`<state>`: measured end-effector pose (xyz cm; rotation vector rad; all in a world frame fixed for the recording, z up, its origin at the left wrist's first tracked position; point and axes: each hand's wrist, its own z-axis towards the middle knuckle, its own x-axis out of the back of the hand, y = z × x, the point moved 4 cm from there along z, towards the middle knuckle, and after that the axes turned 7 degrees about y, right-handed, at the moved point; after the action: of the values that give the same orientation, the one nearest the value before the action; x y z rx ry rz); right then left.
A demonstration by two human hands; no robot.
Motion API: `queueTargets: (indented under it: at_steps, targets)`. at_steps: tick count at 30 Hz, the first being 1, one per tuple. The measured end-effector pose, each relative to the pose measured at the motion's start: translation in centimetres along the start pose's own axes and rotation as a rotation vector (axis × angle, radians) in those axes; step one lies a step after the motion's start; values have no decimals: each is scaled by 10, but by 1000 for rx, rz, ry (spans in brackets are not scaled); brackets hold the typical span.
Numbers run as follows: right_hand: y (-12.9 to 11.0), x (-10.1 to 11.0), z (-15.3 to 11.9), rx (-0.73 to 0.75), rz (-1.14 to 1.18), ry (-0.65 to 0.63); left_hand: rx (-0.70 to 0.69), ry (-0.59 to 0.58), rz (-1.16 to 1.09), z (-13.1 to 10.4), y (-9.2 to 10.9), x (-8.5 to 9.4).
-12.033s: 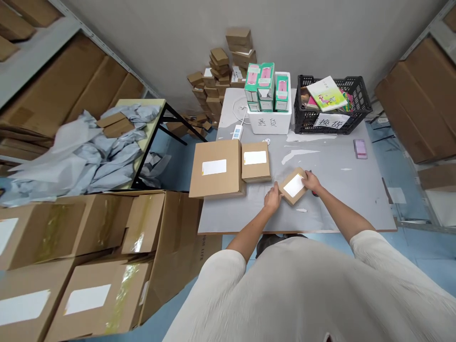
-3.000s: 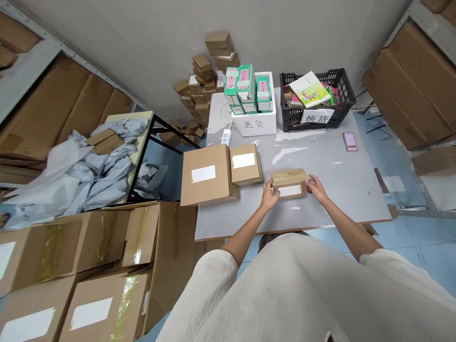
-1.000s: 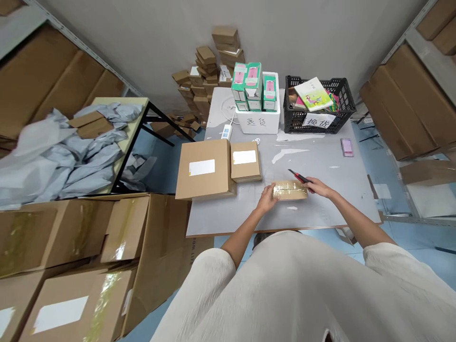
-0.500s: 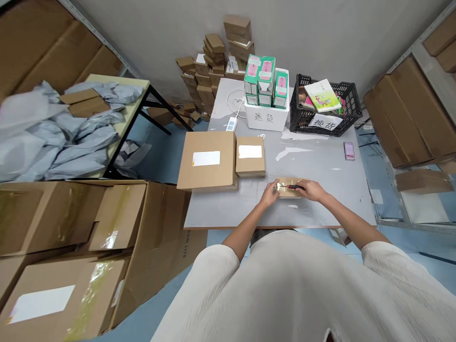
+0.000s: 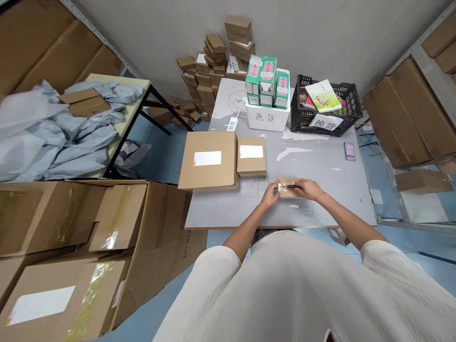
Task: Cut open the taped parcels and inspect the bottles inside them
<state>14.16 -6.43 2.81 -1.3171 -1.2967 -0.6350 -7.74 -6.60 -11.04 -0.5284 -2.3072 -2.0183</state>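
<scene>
A small cardboard box [image 5: 285, 194] with shiny clear tape across its top lies flat near the front of the table. Wrapped round its left end is my left hand [image 5: 270, 193], thumb and fingers gripping it. My right hand [image 5: 309, 189], above the box's right end, is closed on a slim red-and-black-handled tool [image 5: 290, 186]. Its thin end points left along the taped top; whether this is a blade or a shaft is too small to tell. Left of the hands stand a medium labelled carton [image 5: 251, 164] and a larger labelled carton [image 5: 210, 178].
On the grey table [image 5: 320, 199] are a white bin [image 5: 267, 119] of green-and-pink boxes, a black crate [image 5: 299, 121] with books, a power strip [image 5: 232, 124] and a phone [image 5: 349, 151]. An open large carton [image 5: 160, 228] of boxes stands left; grey parcels [image 5: 78, 152] cover a side table.
Both hands stay on the small box with hardly any shift. The tool's tilt differs very slightly; the whole view has moved a few pixels to the right.
</scene>
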Motion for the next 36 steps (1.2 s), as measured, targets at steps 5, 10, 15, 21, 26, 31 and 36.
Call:
queueTargets:
  at_steps: [5,10,15,21,26,31,36]
  targets:
    - [-4,3,2,18,-43,-20,0,-6,-5,1,0,0]
    - [-13,9,3,34,-127,-67,-12,-1,9,1,-3,0]
    - [-23,20,7,64,-219,-169,-20,-4,14,1,-8,-2]
    - [-28,28,14,73,-257,-248,-24,-22,21,2,-11,-1]
    - [-29,28,19,64,-257,-278,-29,-40,25,3,-12,-1]
    - [-31,28,20,62,-282,-268,-41,-50,58,2,-12,0]
    - [-28,27,17,51,-291,-275,-51,-42,123,1,-13,0]
